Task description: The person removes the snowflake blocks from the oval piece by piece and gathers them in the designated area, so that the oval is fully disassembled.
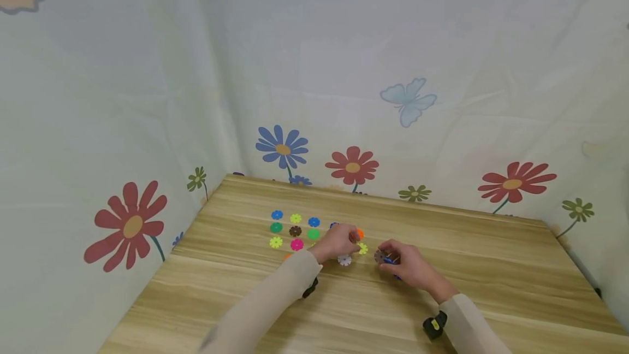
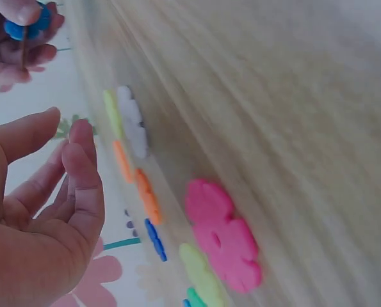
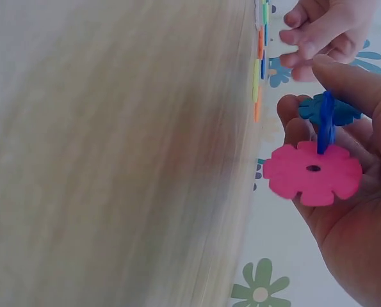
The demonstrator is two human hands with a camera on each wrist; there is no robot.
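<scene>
My right hand [image 1: 410,266] pinches a small chain of notched plastic flower discs above the table. In the right wrist view a pink disc [image 3: 313,173] joins a dark blue disc [image 3: 326,125], which meets a teal-blue disc [image 3: 312,110]. A brown disc [image 1: 380,256] shows at those fingertips in the head view. My left hand [image 1: 336,242] hovers over the laid-out discs; in the left wrist view its fingers are loosely bent and hold nothing. Near it lie a white disc [image 1: 344,260], a yellow disc [image 1: 362,248] and an orange disc [image 1: 361,233]. The left hand and forearm hide some discs.
Loose discs lie flat in rows left of the hands, among them a magenta disc [image 1: 297,245], a brown disc [image 1: 295,231] and a green disc [image 1: 276,227]. The wooden table [image 1: 491,266] meets a flower-printed cloth [image 1: 319,97] at its back and sides.
</scene>
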